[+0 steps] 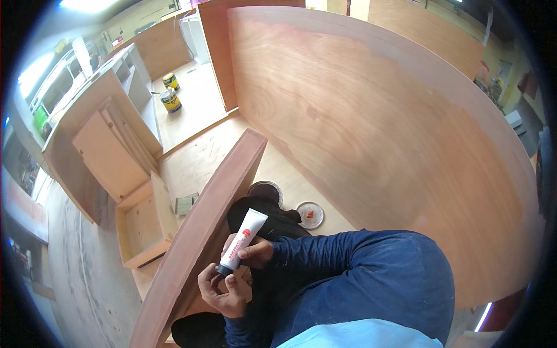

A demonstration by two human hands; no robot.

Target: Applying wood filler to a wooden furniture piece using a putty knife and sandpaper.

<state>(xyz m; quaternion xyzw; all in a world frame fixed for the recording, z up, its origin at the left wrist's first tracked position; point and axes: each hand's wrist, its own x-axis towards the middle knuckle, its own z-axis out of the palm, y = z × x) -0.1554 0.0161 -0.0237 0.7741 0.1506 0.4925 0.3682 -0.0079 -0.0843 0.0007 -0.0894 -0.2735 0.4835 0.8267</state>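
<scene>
A white squeeze tube (243, 238) with red print and a black cap (224, 269) is held aslant, cap end down. My right hand (258, 252) is closed around the tube's body, its thumb lying across the front. At the lower end, the fingers and thumb of my left hand (223, 293) are closed on the black cap. Just beyond the hands, partly covered by my dark-clothed leg, is a round tin (268, 190). Beside it lies a round pale lid (310, 216) bearing a small red dab.
A long reddish-brown board (203, 214) stands close on my left. A tall curved plywood panel (360, 116) rises on the right. Further left are an open wooden drawer box (142, 232) and a small greenish-grey block (185, 204). Two yellow-and-black tins (170, 101) stand farther back.
</scene>
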